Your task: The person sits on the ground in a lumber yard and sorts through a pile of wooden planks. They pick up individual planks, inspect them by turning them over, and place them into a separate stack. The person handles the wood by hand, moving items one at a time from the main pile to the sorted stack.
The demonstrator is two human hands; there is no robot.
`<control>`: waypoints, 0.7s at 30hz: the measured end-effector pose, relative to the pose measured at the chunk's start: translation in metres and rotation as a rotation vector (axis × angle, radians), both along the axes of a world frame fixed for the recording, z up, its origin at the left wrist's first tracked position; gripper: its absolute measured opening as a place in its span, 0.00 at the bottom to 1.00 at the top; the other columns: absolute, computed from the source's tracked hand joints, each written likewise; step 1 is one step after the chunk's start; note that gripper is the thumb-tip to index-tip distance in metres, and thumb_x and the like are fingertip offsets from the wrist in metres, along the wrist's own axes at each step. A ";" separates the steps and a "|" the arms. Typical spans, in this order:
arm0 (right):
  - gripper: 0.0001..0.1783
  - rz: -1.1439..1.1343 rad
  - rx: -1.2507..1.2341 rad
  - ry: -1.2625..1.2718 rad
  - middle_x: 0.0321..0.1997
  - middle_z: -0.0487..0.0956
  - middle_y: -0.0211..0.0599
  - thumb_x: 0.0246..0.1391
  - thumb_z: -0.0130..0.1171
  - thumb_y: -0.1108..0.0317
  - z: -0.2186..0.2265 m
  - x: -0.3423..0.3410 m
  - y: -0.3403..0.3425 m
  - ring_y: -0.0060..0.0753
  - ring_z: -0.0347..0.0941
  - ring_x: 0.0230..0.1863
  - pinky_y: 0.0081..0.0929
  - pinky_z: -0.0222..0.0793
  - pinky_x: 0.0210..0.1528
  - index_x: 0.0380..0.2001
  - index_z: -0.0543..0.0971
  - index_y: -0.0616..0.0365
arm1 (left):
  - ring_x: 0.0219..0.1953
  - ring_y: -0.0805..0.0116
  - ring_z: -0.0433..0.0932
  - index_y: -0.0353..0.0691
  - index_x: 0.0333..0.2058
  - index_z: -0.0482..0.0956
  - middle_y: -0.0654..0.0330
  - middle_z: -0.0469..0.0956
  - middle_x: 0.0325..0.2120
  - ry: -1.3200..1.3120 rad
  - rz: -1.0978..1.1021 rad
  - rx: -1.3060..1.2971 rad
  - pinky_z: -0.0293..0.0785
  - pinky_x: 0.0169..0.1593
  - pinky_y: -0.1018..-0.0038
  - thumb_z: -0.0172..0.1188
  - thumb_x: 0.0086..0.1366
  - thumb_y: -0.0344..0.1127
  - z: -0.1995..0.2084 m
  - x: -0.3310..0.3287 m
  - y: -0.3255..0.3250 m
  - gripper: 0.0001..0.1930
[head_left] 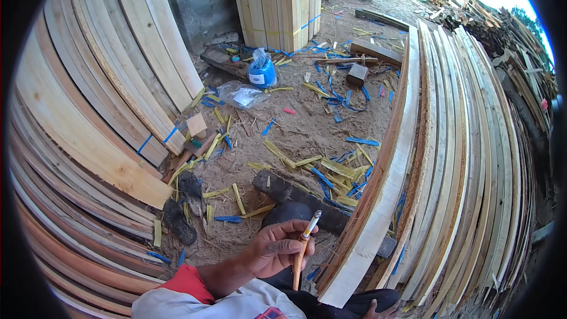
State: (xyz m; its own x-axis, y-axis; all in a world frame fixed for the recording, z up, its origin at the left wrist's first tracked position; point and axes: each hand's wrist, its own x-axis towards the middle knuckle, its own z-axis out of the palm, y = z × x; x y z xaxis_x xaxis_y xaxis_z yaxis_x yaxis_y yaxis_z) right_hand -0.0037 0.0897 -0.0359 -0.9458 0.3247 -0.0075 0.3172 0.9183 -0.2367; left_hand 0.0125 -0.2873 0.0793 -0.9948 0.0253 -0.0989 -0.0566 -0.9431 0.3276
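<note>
My left hand is raised in front of my body, its arm coming from a red sleeve at the lower left. Between thumb and fingers it pinches a white cigarette with a greyish burnt tip pointing up. A slim orange-brown stick hangs below the fingers in line with the cigarette; whether the two are joined I cannot tell. At the lower edge, beside dark trousers, a small patch of skin shows, apparently my right hand, mostly cut off. Close to its right lies a long pale board.
Long planks lie stacked on the right; more boards stand at left. A bundle of upright planks is at the back. Yellow and blue strapping scraps litter the sandy ground. A blue roll, wooden block and dark shoes lie about.
</note>
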 end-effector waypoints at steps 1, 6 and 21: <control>0.52 -0.020 -0.009 -0.053 0.67 0.50 0.53 0.44 0.55 0.34 0.003 0.000 -0.003 0.60 0.46 0.66 0.53 0.42 0.65 0.63 0.52 0.56 | 0.32 0.62 0.79 0.34 0.49 0.68 0.51 0.75 0.35 -0.037 -0.026 -0.012 0.77 0.35 0.73 0.53 0.62 0.29 -0.006 -0.004 0.003 0.16; 0.37 0.091 -0.097 -0.389 0.53 0.65 0.53 0.43 0.59 0.43 0.046 -0.033 -0.008 0.54 0.61 0.55 0.45 0.55 0.57 0.51 0.67 0.56 | 0.32 0.66 0.79 0.37 0.48 0.70 0.54 0.77 0.35 -0.407 -0.172 0.024 0.77 0.34 0.73 0.53 0.64 0.33 -0.056 -0.021 0.021 0.15; 0.36 0.159 -0.500 -0.501 0.56 0.66 0.56 0.43 0.61 0.58 0.112 0.033 0.020 0.54 0.63 0.57 0.34 0.57 0.59 0.56 0.66 0.60 | 0.30 0.66 0.78 0.40 0.43 0.72 0.55 0.77 0.34 -0.587 -0.212 0.093 0.74 0.33 0.72 0.51 0.65 0.39 0.214 -0.034 0.046 0.12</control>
